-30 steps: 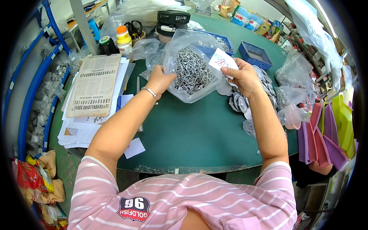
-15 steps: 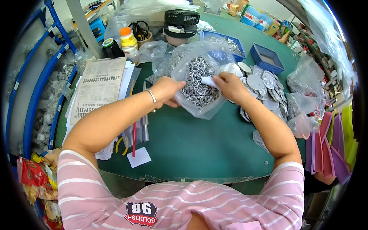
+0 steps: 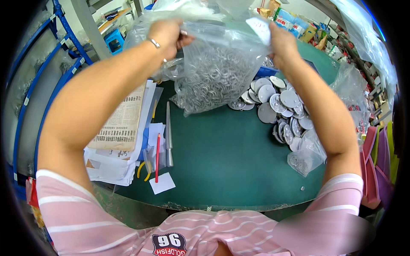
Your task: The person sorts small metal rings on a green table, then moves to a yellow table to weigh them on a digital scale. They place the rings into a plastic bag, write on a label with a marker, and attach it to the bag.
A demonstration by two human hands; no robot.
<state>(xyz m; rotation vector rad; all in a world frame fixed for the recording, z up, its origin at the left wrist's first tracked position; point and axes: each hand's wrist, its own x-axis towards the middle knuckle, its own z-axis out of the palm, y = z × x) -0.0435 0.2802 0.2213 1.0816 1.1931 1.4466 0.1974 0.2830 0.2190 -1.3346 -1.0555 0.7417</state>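
Observation:
A clear plastic bag (image 3: 220, 70) full of small silver metal rings hangs upright between my hands over the far part of the green table. My left hand (image 3: 165, 37) is closed on the bag's upper left corner. At the opposite upper corner, my right hand (image 3: 282, 42) grips the bag's edge, with a white paper slip (image 3: 259, 29) pinched there too. The bag's lower end is at or just above the table; I cannot tell which. To its right lies a pile of round silver metal discs (image 3: 279, 102), partly behind my right forearm.
Left on the green table (image 3: 226, 153) are a newspaper (image 3: 121, 117) on papers, a tapered metal rod (image 3: 169, 132), a red pencil (image 3: 157, 155), yellow-handled pliers (image 3: 144, 170) and a white card (image 3: 162, 183). A small bag (image 3: 304, 160) lies right. Blue shelving (image 3: 42, 94) stands at left.
Both hands have risen and moved away from me, spreading apart. The bag is lifted and stretched upright, its rings now seen through its side. The bottles and fan are now hidden.

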